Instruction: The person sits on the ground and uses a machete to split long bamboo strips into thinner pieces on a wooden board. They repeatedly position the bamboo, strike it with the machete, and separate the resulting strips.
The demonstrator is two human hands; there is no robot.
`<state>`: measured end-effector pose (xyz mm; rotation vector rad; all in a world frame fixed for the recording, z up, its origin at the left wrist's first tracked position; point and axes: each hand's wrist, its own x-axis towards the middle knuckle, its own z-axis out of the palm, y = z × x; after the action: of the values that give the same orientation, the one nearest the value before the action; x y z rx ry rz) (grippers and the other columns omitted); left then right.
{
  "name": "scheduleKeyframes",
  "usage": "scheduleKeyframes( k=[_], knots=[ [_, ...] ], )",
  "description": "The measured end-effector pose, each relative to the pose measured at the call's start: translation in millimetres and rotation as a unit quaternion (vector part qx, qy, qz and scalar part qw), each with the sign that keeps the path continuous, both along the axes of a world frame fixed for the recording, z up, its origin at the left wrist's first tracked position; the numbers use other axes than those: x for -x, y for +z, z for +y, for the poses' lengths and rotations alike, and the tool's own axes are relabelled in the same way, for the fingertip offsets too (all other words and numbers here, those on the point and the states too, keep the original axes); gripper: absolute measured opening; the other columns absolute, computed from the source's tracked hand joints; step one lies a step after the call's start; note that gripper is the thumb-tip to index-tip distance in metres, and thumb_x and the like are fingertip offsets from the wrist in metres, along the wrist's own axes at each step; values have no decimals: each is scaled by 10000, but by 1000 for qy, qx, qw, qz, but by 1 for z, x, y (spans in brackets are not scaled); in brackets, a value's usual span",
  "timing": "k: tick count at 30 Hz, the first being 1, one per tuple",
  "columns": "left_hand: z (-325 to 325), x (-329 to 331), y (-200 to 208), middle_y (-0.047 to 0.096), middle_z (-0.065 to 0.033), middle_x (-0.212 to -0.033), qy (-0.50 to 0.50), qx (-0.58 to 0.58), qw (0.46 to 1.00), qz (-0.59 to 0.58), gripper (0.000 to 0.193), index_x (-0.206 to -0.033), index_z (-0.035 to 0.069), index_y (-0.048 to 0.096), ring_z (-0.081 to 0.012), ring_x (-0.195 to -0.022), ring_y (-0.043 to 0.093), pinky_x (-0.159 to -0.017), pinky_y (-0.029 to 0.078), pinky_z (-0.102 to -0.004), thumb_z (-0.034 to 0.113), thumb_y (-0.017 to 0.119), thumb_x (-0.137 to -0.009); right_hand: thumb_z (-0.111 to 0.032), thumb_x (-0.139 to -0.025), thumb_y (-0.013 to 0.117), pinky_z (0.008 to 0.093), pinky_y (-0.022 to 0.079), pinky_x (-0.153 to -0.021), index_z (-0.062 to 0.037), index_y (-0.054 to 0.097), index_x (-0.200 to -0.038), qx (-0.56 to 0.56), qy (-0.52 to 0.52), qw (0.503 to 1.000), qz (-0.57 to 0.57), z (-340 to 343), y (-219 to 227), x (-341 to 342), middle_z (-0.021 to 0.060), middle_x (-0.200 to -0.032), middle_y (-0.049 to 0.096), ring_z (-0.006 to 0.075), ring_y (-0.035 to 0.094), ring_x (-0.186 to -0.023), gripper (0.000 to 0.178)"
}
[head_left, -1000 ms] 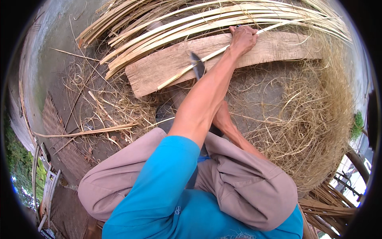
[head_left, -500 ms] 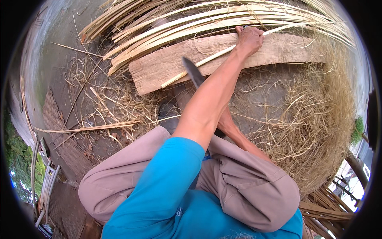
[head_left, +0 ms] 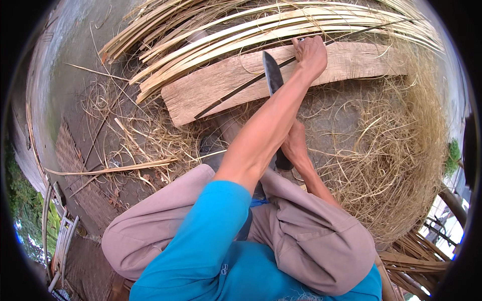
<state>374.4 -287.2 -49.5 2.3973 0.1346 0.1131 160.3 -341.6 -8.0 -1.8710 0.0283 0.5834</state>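
My left hand (head_left: 311,56) is closed around a long thin bamboo strip (head_left: 228,97), its dark side showing. The strip lies slantwise over a pale, slightly curved wooden board (head_left: 361,62). Crossing beneath my left forearm, my right hand (head_left: 295,142) grips a knife, partly hidden by that forearm. The knife's dark blade (head_left: 271,70) points up and away, over the board next to the strip. Its black handle end (head_left: 283,161) shows below my right hand.
Beyond the board lie several long pale bamboo strips (head_left: 201,52) in a bundle. A heap of thin curly shavings (head_left: 386,150) spreads at the right, with more shavings (head_left: 145,135) at the left. My bent legs (head_left: 316,236) are close below my hands.
The strip now shows its dark side instead of its pale one. The knife has shifted up and right, and my left hand has moved slightly left.
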Motion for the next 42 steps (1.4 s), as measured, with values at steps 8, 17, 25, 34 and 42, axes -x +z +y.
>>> scheduleKeyframes(
  k=[8, 17, 25, 34, 42],
  knots=[
    [-12, 22, -24, 754, -140, -984, -32, 24, 997, -61, 409, -919, 49, 588, -370, -967, 684, -1134, 302, -597, 271, 284, -1080, -206, -969, 650, 426, 547, -851, 86, 627, -1138, 22, 7, 996, -83, -7, -28, -2, 251, -988, 733, 340, 727, -986, 338],
    [0, 28, -8, 747, -149, -981, -70, 59, 996, 8, 478, -882, 32, 505, -387, -955, 685, -1212, 240, -614, 349, 222, -1102, -228, -922, 697, 446, 522, -910, 32, 635, -1195, -12, 106, 994, 22, 3, -1, 6, 252, -1142, 696, 355, 681, -1092, 382],
    [-9, 25, -13, 678, -147, -762, -33, 70, 994, -74, 410, -812, 34, 495, -312, -718, 655, -1193, 272, -635, 244, 299, -1104, -248, -928, 684, 453, 535, -886, 52, 656, -1127, -25, 76, 997, 9, 9, -5, 24, 255, -1086, 716, 354, 692, -1082, 361],
    [-8, 26, -7, 703, -138, -764, -54, 15, 998, -33, 298, -818, 27, 520, -284, -646, 645, -1177, 339, -602, 106, 390, -1074, -256, -918, 710, 455, 460, -1027, 12, 604, -1271, -109, 143, 984, -18, 15, -6, 28, 259, -1296, 629, 338, 588, -1254, 457],
    [-3, 26, -16, 738, -158, -896, -17, 35, 998, -59, 280, -856, 27, 531, -353, -802, 679, -1137, 341, -571, 163, 409, -1068, -256, -886, 755, 439, 467, -995, 13, 596, -1264, -57, 72, 993, -72, 42, 0, 73, 246, -1305, 622, 273, 578, -1249, 490]
  ],
)
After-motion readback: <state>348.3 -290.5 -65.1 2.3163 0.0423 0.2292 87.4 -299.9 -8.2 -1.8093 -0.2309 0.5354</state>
